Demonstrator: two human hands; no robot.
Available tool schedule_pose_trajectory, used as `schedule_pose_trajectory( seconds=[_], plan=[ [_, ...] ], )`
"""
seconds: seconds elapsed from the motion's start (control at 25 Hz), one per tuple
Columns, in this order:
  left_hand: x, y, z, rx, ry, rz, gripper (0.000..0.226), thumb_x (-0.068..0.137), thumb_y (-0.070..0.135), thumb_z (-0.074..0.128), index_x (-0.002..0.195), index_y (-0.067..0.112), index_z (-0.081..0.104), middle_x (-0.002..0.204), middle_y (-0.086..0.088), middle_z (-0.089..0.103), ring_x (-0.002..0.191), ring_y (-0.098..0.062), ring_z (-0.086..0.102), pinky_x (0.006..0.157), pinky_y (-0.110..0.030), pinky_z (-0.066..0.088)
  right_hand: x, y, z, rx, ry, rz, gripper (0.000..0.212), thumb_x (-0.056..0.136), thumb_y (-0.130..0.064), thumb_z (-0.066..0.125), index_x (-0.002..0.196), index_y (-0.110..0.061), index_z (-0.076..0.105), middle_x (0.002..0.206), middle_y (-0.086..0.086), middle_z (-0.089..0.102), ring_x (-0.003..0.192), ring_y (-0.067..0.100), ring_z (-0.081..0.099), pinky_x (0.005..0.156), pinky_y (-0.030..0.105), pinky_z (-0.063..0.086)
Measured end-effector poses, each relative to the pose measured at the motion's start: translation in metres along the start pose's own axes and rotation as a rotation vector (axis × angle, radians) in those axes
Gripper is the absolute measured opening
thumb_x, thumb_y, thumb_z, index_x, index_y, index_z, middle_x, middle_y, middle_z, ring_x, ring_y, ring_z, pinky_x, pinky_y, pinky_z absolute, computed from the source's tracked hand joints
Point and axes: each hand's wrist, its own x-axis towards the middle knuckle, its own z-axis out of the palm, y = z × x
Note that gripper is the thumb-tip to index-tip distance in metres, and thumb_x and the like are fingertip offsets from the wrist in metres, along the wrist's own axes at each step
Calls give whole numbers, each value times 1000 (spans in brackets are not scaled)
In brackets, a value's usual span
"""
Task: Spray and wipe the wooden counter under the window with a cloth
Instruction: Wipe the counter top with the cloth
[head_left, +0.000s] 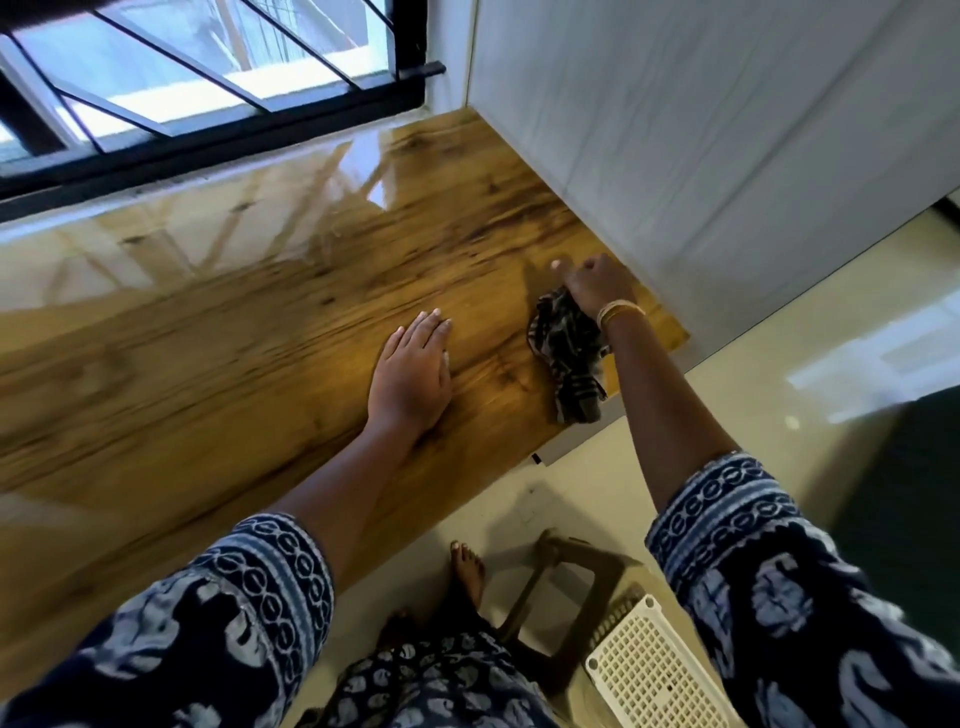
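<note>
The glossy wooden counter (249, 332) runs under the black-framed window (218, 78). My left hand (413, 374) lies flat on the wood near the counter's front, fingers straight. My right hand (597, 283) grips a dark checked cloth (569, 358) near the counter's right end, close to the white wall panel. The cloth trails from the hand toward the counter's front edge. No spray bottle shows in view.
A white panel (701, 114) bounds the counter on the right. On the pale tiled floor (779, 332) below stand a brown plastic stool (561, 587) and a white perforated basket (654, 670). My bare foot (467, 566) is beside the stool.
</note>
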Motion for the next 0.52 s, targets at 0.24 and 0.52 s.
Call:
schedule_pose_trajectory(
  seconds=[0.24,0.52],
  plan=[
    [1,0,1,2,19,-11,46,99,20,36,145,14,38,154,-5,34,145,-17,26,119,-38,22,-43,32,65,-60,447,-90,75,88,-64,47,143,-16,32,141,25,33,125,43,39,104,48,39],
    [0,2,1,-12,28,-19,48,97,18,38,145,12,38,154,-6,35,144,-18,26,119,-39,23,-59,26,117,-373,94,-690,67,99,-40,43,154,-30,7,161,19,4,139,42,30,103,52,43]
  ],
)
